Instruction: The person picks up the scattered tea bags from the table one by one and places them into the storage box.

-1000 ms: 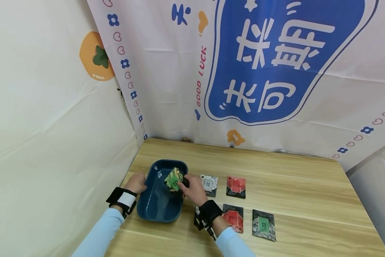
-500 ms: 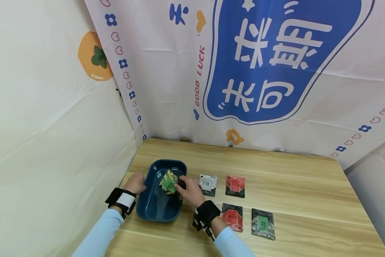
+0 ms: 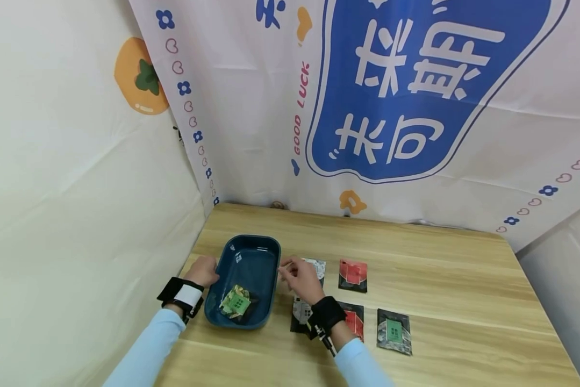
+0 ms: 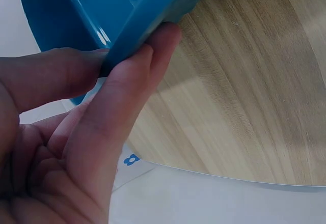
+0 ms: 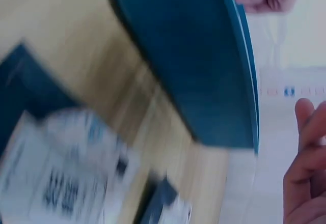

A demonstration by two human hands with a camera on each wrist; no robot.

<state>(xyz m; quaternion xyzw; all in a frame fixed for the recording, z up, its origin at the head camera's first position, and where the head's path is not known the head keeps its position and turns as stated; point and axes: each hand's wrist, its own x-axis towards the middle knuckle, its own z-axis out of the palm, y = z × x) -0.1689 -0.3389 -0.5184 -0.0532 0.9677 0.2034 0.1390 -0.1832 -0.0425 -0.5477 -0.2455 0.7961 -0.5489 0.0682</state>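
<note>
My left hand [image 3: 203, 271] holds the left rim of a dark blue tray [image 3: 258, 269]. In the left wrist view, its thumb and fingers [image 4: 127, 74] pinch that rim. Inside the tray, toward its near end, lies a sachet with a green label [image 3: 236, 302]. Just right of the tray hovers my right hand [image 3: 303, 278], its fingers loosely bent and nothing in them. It partly covers a white-and-black sachet [image 3: 316, 264]. A second white-and-black sachet [image 3: 301, 310] lies below it, partly behind the wrist. The right wrist view is blurred.
Two red-and-black sachets [image 3: 353, 276] and a black-and-grey sachet with a green label [image 3: 394, 331] lie right of my right hand on the wooden table [image 3: 459, 301]. A printed cloth [image 3: 251, 156] hangs along the back edge, and a plain white cloth [image 3: 77, 215] on the left.
The green-labelled sachet has left my right hand and now lies in the tray's near end. My right hand has moved right, out of the tray. My left hand keeps its hold.
</note>
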